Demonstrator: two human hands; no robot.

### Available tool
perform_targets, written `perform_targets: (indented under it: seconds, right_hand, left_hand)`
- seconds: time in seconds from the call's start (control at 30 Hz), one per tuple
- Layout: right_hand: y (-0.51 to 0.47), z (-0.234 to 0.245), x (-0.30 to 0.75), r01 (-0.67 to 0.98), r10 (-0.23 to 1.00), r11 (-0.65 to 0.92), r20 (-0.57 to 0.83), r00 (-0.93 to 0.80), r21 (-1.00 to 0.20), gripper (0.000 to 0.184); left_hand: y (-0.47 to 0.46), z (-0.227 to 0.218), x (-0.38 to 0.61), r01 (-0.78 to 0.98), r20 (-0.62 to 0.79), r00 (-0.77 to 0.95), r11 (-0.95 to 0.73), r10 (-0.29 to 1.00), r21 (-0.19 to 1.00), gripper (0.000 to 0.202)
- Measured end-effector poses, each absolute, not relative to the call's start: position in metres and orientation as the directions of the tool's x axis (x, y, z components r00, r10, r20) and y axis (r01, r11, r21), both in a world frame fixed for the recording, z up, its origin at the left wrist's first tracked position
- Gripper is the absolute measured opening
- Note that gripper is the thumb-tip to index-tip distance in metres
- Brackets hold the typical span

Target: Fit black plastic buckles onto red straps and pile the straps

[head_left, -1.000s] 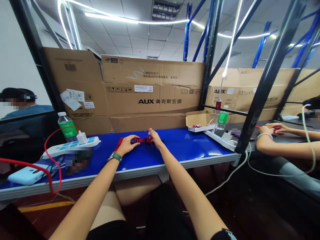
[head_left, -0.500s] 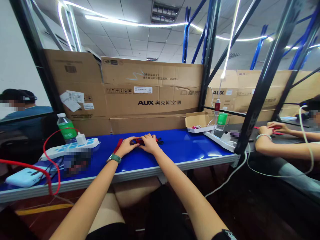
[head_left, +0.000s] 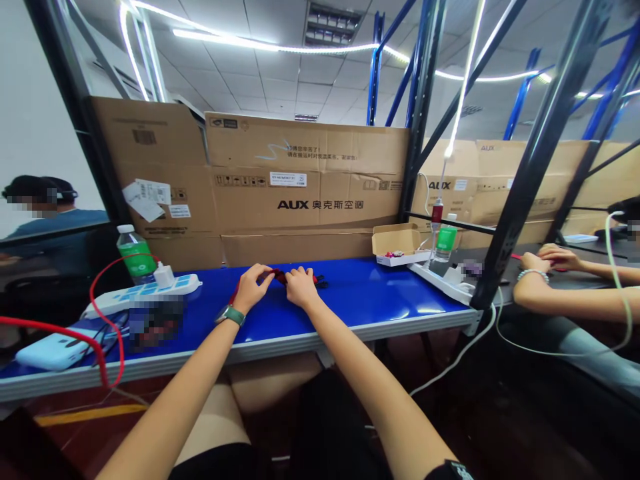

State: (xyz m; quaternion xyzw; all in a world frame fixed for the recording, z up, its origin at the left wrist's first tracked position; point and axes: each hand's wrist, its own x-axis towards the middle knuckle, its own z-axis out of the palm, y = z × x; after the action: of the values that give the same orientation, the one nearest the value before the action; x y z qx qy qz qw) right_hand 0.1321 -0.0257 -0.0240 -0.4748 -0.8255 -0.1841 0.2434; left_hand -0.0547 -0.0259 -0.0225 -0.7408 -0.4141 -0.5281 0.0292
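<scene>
My two hands meet over the middle of the blue table point(head_left: 350, 307). My left hand point(head_left: 254, 285), with a green watch on the wrist, is closed in a pinch on a red strap point(head_left: 278, 275) and is raised a little off the surface. My right hand point(head_left: 301, 287) is closed on the same strap beside it. A black buckle piece point(head_left: 319, 283) of the strap lies on the table just right of my right hand. Most of the strap is hidden by my fingers.
On the left stand a green-labelled bottle point(head_left: 135, 255), a white power strip point(head_left: 145, 295), a red cable point(head_left: 103, 333) and a white power bank point(head_left: 53, 352). A small open cardboard box point(head_left: 397, 243) and another bottle point(head_left: 445, 241) are at the right. Another person's arms point(head_left: 560, 293) work at the neighbouring table.
My right hand drew in towards the left hand, bunching the strap between them. My left hand has lifted slightly, raising its end of the strap.
</scene>
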Motion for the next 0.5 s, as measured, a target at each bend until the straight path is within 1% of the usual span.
perform_targets:
  seconds: [0.07,0.13,0.2,0.27,0.33,0.43,0.5]
  right_hand:
    - [-0.0299,-0.0232,0.1289,0.88,0.678,0.47,0.612,-0.407,0.065,0.029]
    - [-0.0333,-0.0222,0.1257,0.884,0.665,0.464,0.638,-0.389,0.054,0.038]
    - [-0.0353,-0.0211,0.1232,0.887,0.663,0.46,0.649,-0.374,0.041,0.039]
    - [-0.0357,-0.0199,0.1221,0.891,0.665,0.453,0.659,-0.352,0.019,0.036]
    - [-0.0349,-0.0192,0.1221,0.889,0.665,0.457,0.661,-0.347,0.006,0.032]
    - [-0.0324,-0.0198,0.1217,0.883,0.676,0.469,0.64,-0.365,0.007,0.023]
    - [-0.0308,-0.0213,0.1207,0.878,0.681,0.478,0.629,-0.375,0.005,0.023]
  left_hand:
    - [-0.0272,-0.0228,-0.0534,0.625,0.787,0.113,-0.659,0.606,0.418,0.021]
    - [-0.0283,-0.0233,-0.0517,0.569,0.751,0.122,-0.665,0.649,0.483,0.021]
    - [-0.0292,-0.0233,-0.0502,0.506,0.718,0.122,-0.666,0.685,0.549,0.024]
    - [-0.0298,-0.0227,-0.0492,0.483,0.713,0.112,-0.665,0.692,0.57,0.026]
    - [-0.0302,-0.0218,-0.0488,0.515,0.732,0.115,-0.671,0.671,0.534,0.026]
    - [-0.03,-0.021,-0.0494,0.595,0.769,0.151,-0.679,0.621,0.431,0.024]
    - [-0.0295,-0.0211,-0.05,0.627,0.793,0.14,-0.673,0.593,0.392,0.022]
